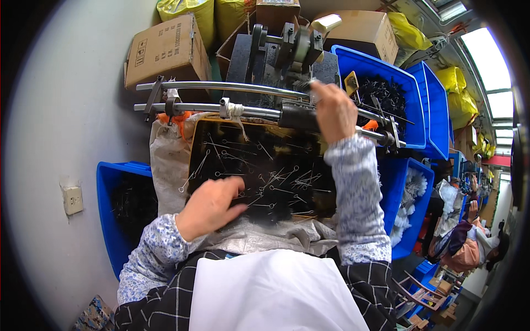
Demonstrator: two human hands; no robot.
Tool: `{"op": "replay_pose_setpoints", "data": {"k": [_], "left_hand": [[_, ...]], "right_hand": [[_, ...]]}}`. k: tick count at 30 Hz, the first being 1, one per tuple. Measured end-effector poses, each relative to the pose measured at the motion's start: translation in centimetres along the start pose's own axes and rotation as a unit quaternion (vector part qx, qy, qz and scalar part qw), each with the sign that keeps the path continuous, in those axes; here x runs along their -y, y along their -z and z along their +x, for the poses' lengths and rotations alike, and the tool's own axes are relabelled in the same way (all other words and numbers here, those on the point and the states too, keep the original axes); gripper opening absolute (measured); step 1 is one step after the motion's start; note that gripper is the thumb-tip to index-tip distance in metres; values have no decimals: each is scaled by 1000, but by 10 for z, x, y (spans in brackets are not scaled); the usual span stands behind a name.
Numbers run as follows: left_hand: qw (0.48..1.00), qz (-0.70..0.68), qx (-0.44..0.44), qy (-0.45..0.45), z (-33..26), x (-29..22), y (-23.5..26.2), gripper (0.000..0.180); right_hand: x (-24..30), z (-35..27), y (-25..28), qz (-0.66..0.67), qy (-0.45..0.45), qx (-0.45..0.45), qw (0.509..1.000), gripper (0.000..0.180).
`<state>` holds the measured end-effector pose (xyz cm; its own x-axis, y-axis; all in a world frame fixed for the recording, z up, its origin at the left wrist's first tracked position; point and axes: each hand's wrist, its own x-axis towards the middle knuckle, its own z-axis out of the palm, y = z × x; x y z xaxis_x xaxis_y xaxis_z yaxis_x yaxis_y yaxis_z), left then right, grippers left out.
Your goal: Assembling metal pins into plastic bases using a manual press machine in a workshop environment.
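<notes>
Looped wires lie loose across a dark tray, seemingly plenty left to work, finished ones indistinguishable; over its near left, the left hand holds its fingers apart; past its far right, the right hand reaches a machine, grip unclear

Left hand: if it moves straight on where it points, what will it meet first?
The left hand would probably meet the looped metal wires on the tray first, though its height is unclear.

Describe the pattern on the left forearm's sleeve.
The left sleeve is whitish with a small blue floral print, as the head view shows.
</notes>
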<state>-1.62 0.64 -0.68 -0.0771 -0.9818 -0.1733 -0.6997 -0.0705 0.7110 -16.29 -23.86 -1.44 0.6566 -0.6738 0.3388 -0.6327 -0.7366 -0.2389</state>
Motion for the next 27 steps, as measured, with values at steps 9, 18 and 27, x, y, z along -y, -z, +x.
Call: {"op": "replay_pose_setpoints", "data": {"k": [9,18,27], "left_hand": [[981,93,171,-13,-14,8,-24,33],[995,-12,99,-11,-10,1,2,37],[997,-62,-32,-21,-3,-4,15,32]], "right_hand": [[-44,37,-32,-89,-101,32,990,23],[-56,48,-37,-93,-80,47,991,24],[-55,19,-25,-107,-170,40,979,41]]}}
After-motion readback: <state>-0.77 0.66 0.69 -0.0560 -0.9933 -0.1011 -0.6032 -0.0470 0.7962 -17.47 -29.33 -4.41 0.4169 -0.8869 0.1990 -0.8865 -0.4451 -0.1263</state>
